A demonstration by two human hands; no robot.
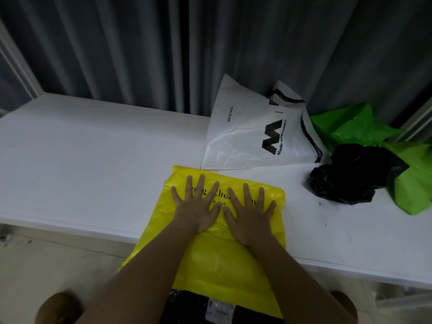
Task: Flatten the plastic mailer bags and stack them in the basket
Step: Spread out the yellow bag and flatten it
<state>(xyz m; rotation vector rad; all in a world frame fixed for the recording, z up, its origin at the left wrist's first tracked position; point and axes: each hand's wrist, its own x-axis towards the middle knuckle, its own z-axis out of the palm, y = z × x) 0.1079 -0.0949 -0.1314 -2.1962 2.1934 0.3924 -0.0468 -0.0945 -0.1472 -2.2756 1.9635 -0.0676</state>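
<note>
On the white table top point(93, 160), near its front edge, lies a bright yellow plastic mailer bag point(224, 253) with dark printed letters. Its far part rests flat on the table, and its near part hangs over the edge toward the person. Both hands press on it from above. The left hand point(198, 206) lies palm down with the fingers straight and spread, and the right hand point(250, 213) lies just beside it in the same way; the two thumbs almost touch each other. Neither hand grips anything, they only push flat on the plastic.

Behind the yellow bag, and touching its far edge, a white wrinkled plastic mailer bag point(245, 136) with black letters "Made extreme" leans a little against the grey curtain point(140, 54). To the right of it sits a crumpled black plastic bag point(350, 174), and behind and beside this one a bright green plastic bag point(409, 174) spreads to the right border of the view.

Under the hanging part of the yellow bag something dark with a white label point(219, 309) is visible (I cannot tell what it is). A basket I cannot make out anywhere.
</note>
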